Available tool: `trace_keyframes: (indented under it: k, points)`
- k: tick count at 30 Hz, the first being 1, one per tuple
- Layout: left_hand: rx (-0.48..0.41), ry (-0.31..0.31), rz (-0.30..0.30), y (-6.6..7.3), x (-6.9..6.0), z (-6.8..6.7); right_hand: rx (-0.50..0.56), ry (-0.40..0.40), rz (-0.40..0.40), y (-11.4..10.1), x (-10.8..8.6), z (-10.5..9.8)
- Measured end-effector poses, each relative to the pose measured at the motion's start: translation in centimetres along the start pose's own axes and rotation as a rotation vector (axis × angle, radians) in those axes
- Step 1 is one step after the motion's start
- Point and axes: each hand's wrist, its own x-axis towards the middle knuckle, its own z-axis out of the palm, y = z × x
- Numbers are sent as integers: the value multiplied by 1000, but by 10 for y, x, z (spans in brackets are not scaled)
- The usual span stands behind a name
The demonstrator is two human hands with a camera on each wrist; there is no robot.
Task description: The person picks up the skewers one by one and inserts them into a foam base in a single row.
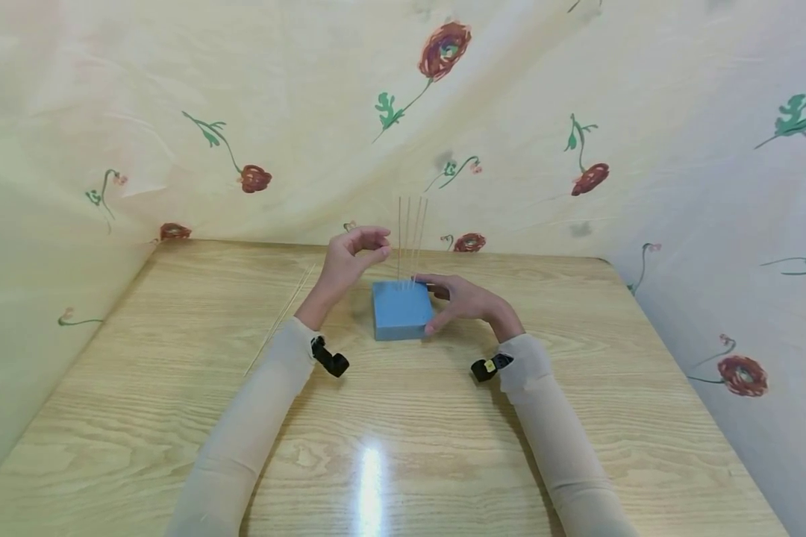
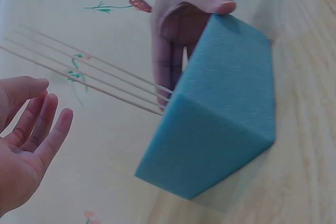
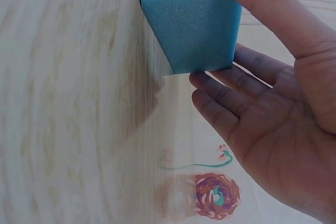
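In the head view, the blue block [image 1: 401, 309] lies flat on the table [image 1: 389, 403], roughly midway between its left and right edges and nearer the far edge, where the flowered cloth [image 1: 309, 74] rises. Thin upright sticks [image 1: 399, 239] stand in the block's top, toward its far side. The right hand [image 1: 469, 297] grips the block's right side, thumb at the near right corner, fingers round behind. The left hand [image 1: 347, 257] hangs in the air left of the sticks, its fingers loosely bent. Loose sticks [image 1: 280, 317] lie slantwise toward the left edge, beyond the left forearm. Wood stretches between the forearms to the near side, and a wide span separates the right arm from the right edge. From the left wrist, a gap shows between the left fingertips and the sticks. From the right wrist, the thumb overlaps the block, with fingertips against its edge.
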Motion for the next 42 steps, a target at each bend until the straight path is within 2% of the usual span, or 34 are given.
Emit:
trace_keyframes:
  k: [8, 16, 21, 25, 34, 42]
  points:
    - [-69, 30, 2, 19, -1, -20, -11, -5, 9, 3, 1, 2]
    - [1, 4, -7, 27, -2, -42, -9, -3, 0, 1, -2, 3]
    - [79, -21, -36, 28, -3, -56, -7, -4, -6, -1, -2, 2]
    - [176, -75, -62, 28, -4, -68, -7, 0, -3, 0, -1, 1]
    - [400, -193, -160, 24, -11, -88, -16, 0, -4, 0, 0, 1]
    - [542, -259, -169, 16, -20, -109, -15, -1, -6, -2, -1, 1]
